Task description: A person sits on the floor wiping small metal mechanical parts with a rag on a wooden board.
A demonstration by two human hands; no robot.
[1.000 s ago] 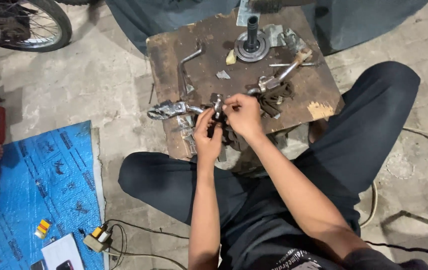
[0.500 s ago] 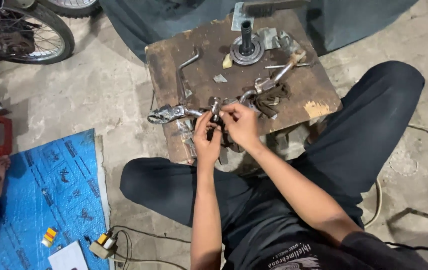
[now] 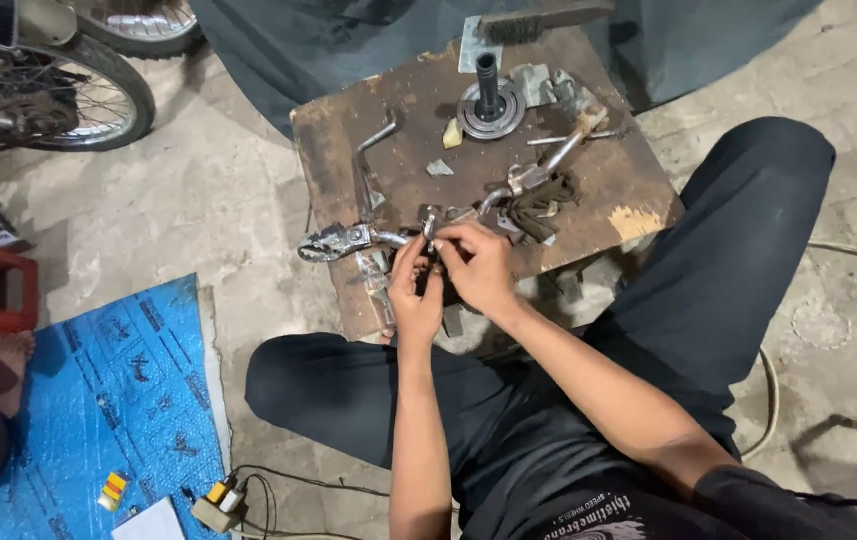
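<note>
Both the left hand (image 3: 415, 290) and right hand (image 3: 479, 268) pinch closed on a small metal part (image 3: 430, 222) at the near edge of the wooden board (image 3: 344, 160), with the bent lever (image 3: 341, 240) extending toward the left from them

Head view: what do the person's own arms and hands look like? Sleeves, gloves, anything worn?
Both hands, left hand and right hand, are bare: no gloves, and no rings or watch that can be made out. Both forearms are bare to above the elbow. A dark short-sleeved shirt with pale printed lettering on the chest covers the upper body; dark trousers on the legs.
</note>
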